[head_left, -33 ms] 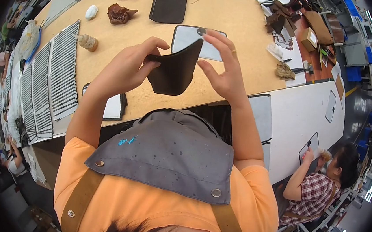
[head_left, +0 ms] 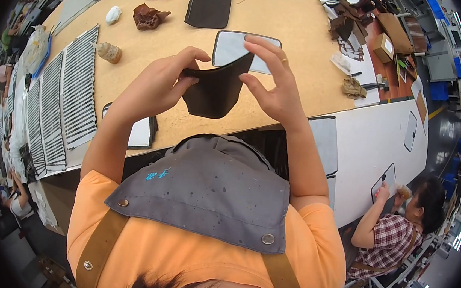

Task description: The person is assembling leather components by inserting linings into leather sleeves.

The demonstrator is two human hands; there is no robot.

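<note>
My left hand (head_left: 162, 80) pinches the left edge of a black, leather-like panel (head_left: 216, 90) between thumb and fingers. The panel is bent into a curve and held above the table, its lower edge towards me. At its upper right corner is my right hand (head_left: 274, 79), fingers and thumb spread apart around that edge; whether they touch it I cannot tell. Behind the panel, a pale sheet with a black border (head_left: 231, 42) lies on the table, partly covered by my right fingers. Farther off lies a flat dark panel (head_left: 208, 5).
Left on the tan table (head_left: 179, 41) are striped strips (head_left: 79, 87), a small bottle (head_left: 108, 52), a white lump (head_left: 113, 15) and a crumpled brown piece (head_left: 149, 17). Pale panels (head_left: 142, 134) lie by my left elbow. At right, a co-worker (head_left: 393, 229) handles a bordered panel (head_left: 382, 182).
My right hand has shifted slightly left, closer to the panel's corner. Its fingertips now cover the dark spot on the pale sheet. The left hand's grip looks the same.
</note>
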